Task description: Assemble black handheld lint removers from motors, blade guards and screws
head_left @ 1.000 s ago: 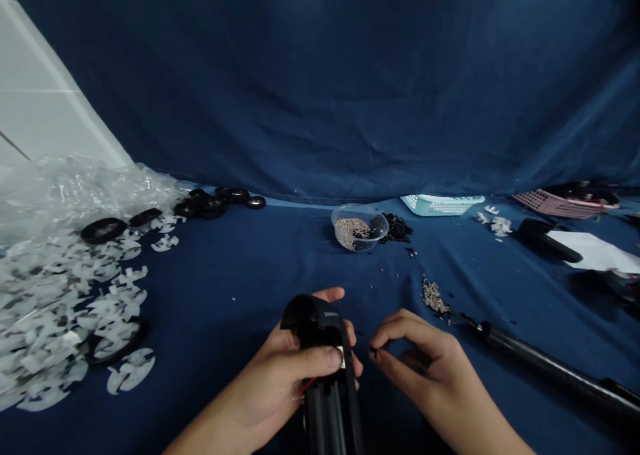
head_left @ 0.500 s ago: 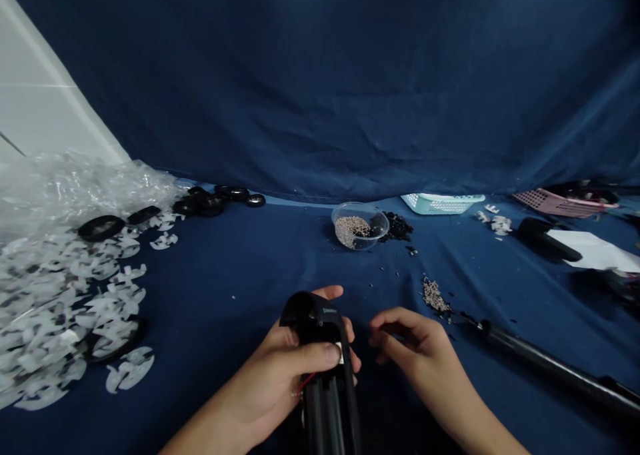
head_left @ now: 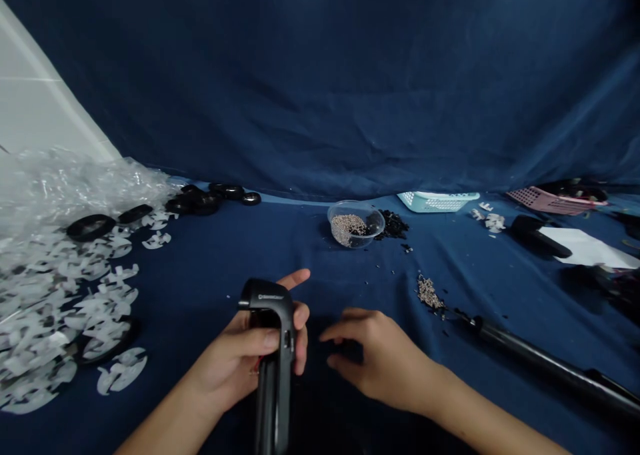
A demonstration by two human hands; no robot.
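Note:
A black plastic device with a curved top end and small pale lettering stands out at the lower middle. My left hand is wrapped round it, thumb across its front and fingers at its right side. A bit of red wire shows beneath the thumb. To the right, my right hand hovers apart from the device, with its thumb and index finger separated and nothing visible between them. A small heap of screws lies beyond it, near the tip of a black electric screwdriver.
White plastic pieces are heaped at the left, with black rings and clear plastic bags behind. A clear bowl of screws stands near black bits. Turquoise and pink baskets are at the back right.
My left hand has moved left with the device, which has turned so its lettering faces me more. My right hand has moved left too, and its fingers have spread apart.

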